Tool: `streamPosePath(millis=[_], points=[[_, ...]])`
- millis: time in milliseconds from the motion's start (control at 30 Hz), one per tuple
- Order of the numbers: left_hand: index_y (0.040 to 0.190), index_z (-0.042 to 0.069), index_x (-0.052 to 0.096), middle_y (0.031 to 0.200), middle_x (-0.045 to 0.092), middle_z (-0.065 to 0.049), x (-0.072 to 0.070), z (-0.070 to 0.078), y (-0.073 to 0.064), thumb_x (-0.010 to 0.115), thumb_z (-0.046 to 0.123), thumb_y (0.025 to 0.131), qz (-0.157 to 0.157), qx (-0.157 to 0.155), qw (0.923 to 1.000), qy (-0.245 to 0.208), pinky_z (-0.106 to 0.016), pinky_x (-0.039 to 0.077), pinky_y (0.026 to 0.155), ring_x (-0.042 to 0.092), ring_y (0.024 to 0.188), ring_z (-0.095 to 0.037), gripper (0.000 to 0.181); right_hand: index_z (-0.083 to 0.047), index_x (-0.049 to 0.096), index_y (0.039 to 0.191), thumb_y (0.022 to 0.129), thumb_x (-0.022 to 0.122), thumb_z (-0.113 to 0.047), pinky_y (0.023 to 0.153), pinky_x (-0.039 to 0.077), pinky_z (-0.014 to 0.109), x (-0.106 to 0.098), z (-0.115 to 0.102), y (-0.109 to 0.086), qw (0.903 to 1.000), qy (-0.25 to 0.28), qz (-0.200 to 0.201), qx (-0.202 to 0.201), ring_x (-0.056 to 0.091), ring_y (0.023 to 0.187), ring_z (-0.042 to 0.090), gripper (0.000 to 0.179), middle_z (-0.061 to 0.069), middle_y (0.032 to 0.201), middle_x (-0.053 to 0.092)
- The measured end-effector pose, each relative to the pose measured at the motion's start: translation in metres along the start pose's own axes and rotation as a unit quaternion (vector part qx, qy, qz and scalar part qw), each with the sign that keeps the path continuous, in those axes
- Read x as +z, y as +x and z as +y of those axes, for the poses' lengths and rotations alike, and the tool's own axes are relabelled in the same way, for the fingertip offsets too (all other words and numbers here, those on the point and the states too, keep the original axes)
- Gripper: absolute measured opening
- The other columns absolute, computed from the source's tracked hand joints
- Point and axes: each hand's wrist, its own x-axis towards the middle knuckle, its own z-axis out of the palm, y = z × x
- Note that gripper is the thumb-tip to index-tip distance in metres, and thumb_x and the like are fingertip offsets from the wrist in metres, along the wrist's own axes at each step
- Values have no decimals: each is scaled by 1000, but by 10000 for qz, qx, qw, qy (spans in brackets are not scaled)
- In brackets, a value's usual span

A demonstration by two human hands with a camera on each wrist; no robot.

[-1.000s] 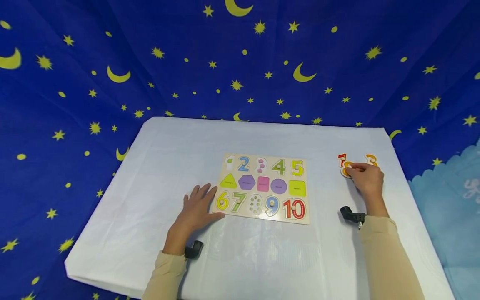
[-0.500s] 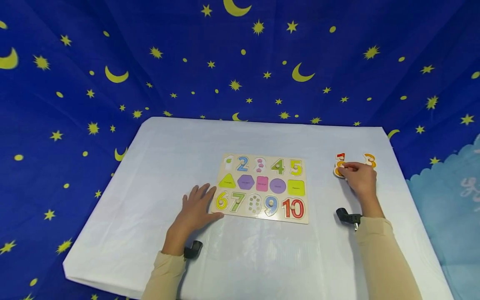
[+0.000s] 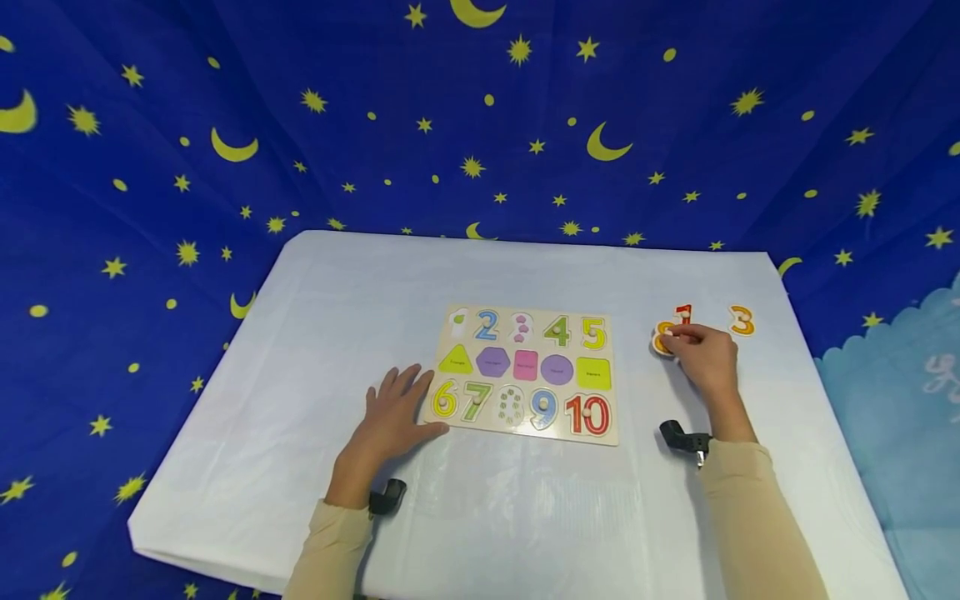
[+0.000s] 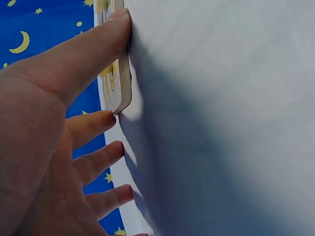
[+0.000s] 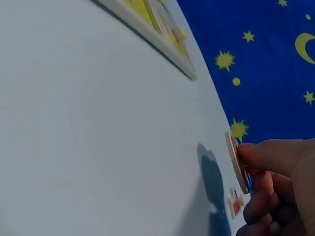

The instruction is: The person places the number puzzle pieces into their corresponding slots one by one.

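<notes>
Between thumb and fingers, my right hand (image 3: 708, 358) pinches an orange number 8 puzzle piece (image 3: 661, 340). In the right wrist view the piece (image 5: 237, 162) is seen edge-on, above the table and casting a shadow. My left hand (image 3: 390, 421) lies spread at the near left corner of the wooden number puzzle board (image 3: 559, 427). Its thumb (image 4: 110, 37) touches the board's edge, and the index fingertip is at the corner. Several number pieces with knobs sit in the board; the slots for 1, 3 and 8 show printed pictures.
A red number 1 piece (image 3: 683, 313) lies just behind the held piece. Farther right is an orange number 3 piece (image 3: 742, 321). The white-covered table (image 3: 360, 300) ends at a blue star-and-moon cloth (image 3: 337, 133) behind and to the left.
My right hand has moved left with the number 8 piece, uncovering the number 3 piece and part of the 1. My left hand has stayed at the board.
</notes>
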Motion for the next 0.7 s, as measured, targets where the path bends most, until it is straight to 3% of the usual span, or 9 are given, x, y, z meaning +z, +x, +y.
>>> streamPosePath(millis=[367,700], points=[[150,13,34,155,25,-14,0,-1,1,75,54,76,-12,-20,10000,20,-69,9,105,10,142,-41,94,-4,70,111,88,70,-33,51,40,21,21,-10,-12,9994,42,-202,-293,51,78,21,37,11,91,62],[150,13,35,154,26,-14,-1,-1,0,76,53,76,3,0,10000,3,-71,9,104,11,142,-42,94,-4,70,106,86,71,-33,52,41,27,30,-25,-26,9969,-41,-397,-674,52,70,21,35,10,84,61]])
